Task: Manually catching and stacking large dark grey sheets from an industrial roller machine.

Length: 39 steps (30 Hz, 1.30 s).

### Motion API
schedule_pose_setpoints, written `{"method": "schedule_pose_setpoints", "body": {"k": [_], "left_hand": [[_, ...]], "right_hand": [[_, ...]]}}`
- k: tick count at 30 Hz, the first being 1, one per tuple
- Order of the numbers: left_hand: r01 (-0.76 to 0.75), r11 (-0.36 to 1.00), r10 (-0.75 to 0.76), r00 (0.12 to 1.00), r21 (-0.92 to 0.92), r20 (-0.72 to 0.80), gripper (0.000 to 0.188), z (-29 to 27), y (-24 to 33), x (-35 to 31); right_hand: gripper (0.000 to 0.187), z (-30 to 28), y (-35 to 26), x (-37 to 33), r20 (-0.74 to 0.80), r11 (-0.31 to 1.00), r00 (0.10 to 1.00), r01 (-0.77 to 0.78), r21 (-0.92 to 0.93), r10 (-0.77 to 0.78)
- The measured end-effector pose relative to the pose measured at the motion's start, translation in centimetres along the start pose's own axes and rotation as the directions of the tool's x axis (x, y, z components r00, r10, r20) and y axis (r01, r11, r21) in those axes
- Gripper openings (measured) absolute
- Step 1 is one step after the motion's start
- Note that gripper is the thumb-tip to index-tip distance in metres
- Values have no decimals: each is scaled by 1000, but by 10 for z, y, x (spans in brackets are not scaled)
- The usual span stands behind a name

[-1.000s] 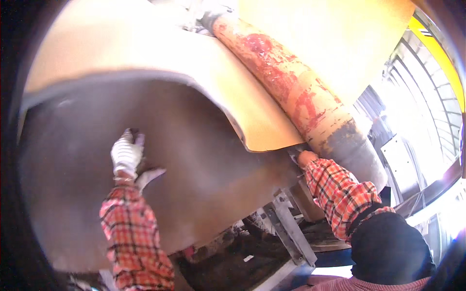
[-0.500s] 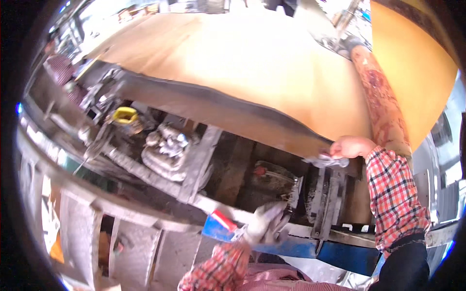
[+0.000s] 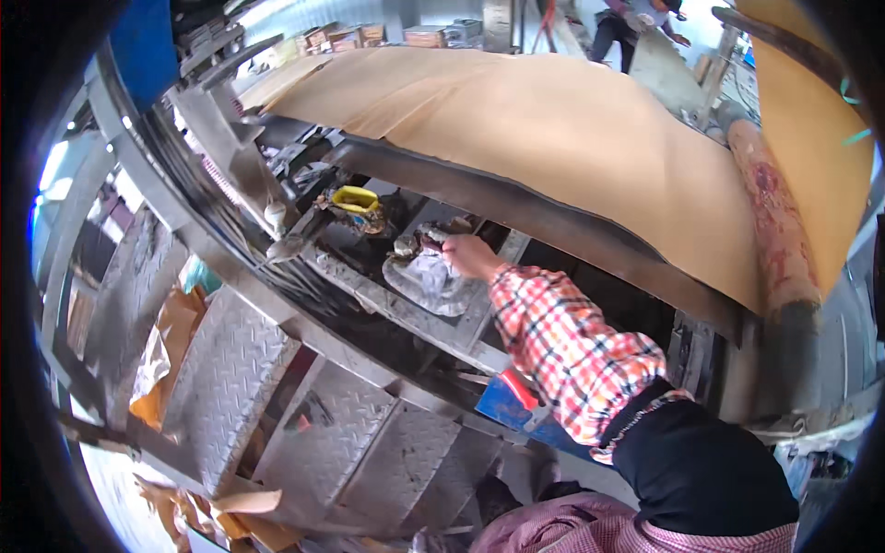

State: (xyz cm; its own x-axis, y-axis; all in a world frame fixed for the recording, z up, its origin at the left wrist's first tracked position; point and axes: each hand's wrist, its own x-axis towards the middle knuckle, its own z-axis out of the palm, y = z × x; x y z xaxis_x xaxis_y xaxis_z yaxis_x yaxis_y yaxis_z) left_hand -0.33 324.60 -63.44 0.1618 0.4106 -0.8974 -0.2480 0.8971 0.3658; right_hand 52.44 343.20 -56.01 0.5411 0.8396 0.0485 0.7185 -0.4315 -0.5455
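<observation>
My right hand (image 3: 472,256), bare below a checked sleeve, reaches left over a pale, shallow tray-like thing (image 3: 447,302). Its fingers are bent and closed at a pale crumpled cloth (image 3: 430,269), whose exact kind is hard to make out. Small grimy items lie beside the fingertips, partly covered by the hand. A yellow-rimmed container (image 3: 358,200) with a stained side stands just left of them. Below my right forearm, a red-handled tool (image 3: 518,391) lies on a blue surface (image 3: 505,405). My left hand does not show.
A large brown sheet (image 3: 553,120) covers the machine beyond, its dark front edge hanging over. A stained roller (image 3: 774,203) stands at right beside an orange-yellow sheet (image 3: 816,120). Metal treadplate steps (image 3: 323,442) and a frame rail (image 3: 230,276) lie at left. Another person (image 3: 627,28) is at the back.
My right hand has moved left from the brown sheet's right corner to the tray-like thing. My gloved left hand has left the view. The view has shifted, showing more of the steps and frame.
</observation>
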Motion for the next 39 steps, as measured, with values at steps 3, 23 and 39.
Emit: {"method": "schedule_pose_setpoints", "body": {"k": [3, 23, 39], "left_hand": [[-272, 931, 267, 962, 244, 55, 20, 5, -3, 15], [-621, 393, -600, 386, 678, 701, 22, 241, -138, -118], [-894, 404, -912, -411, 195, 4, 34, 51, -414, -322]], "right_hand": [[53, 27, -13, -45, 81, 997, 996, 33, 76, -39], [49, -43, -50, -623, 93, 208, 514, -497, 843, 853], [31, -76, -111, -925, -210, 388, -326, 755, 529, 922]]}}
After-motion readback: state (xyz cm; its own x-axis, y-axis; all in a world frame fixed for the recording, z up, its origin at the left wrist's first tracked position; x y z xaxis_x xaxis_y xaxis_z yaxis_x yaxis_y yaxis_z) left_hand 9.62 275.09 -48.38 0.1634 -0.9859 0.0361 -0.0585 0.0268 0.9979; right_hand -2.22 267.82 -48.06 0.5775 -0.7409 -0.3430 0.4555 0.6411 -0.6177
